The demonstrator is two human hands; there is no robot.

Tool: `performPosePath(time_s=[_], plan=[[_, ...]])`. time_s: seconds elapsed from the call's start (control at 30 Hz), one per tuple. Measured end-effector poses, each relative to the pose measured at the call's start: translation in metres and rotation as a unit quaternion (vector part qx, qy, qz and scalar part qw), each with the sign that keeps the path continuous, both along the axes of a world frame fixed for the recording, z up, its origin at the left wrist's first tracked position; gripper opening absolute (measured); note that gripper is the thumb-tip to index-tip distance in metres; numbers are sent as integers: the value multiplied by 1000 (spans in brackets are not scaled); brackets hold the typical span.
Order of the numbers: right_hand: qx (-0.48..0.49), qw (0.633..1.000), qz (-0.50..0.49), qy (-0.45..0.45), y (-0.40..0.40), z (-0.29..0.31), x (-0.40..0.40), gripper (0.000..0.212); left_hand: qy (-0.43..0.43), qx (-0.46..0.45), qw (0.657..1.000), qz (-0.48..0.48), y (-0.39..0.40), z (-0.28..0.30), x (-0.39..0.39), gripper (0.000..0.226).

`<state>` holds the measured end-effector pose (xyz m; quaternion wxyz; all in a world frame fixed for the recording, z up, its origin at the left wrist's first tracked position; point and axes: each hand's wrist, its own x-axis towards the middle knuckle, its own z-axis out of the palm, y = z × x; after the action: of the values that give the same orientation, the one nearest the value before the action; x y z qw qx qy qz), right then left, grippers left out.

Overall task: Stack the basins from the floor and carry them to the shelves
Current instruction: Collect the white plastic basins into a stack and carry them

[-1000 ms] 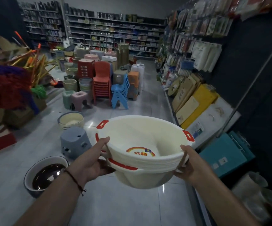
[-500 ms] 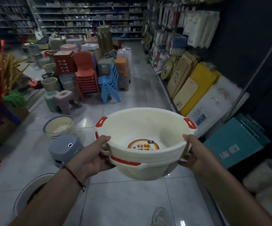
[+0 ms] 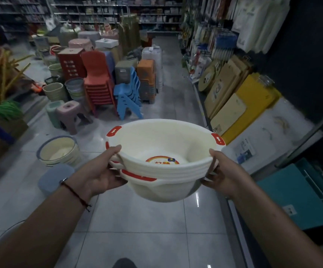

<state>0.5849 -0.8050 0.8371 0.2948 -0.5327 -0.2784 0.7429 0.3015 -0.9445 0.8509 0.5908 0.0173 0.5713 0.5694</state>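
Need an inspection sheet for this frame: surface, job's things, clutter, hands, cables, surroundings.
Surface: grey tiled floor, glossy, catching light.
Job's things: stack of cream basins with red handle tabs, nested, held in the air above the floor.
Clutter: cream tub with blue rim and blue-grey stool on the floor at left; stacked red chairs and blue chairs ahead.
Hands: left hand and right hand grip opposite rims of the stack.
Cables: nothing seen.
Surroundings: shop aisle; cutting boards leaning along the right; shelves at the far end.
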Motion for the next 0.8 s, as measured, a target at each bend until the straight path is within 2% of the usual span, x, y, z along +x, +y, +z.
performPosePath(time_s=[0.2, 0.5, 0.7, 0.8], plan=[[6, 1000, 7, -17, 80, 11, -21, 36, 6, 10, 1000, 16, 81, -11, -23, 53], [-8, 998, 9, -60, 216, 5, -93, 35, -13, -6, 1000, 17, 218, -41, -93, 52], [-1, 999, -18, -40, 316, 4, -155, 30, 12, -6, 1000, -12, 340, -35, -160, 50], [-6, 999, -35, -36, 357, 3, -175, 34, 11, -12, 1000, -15, 390, -30, -181, 53]])
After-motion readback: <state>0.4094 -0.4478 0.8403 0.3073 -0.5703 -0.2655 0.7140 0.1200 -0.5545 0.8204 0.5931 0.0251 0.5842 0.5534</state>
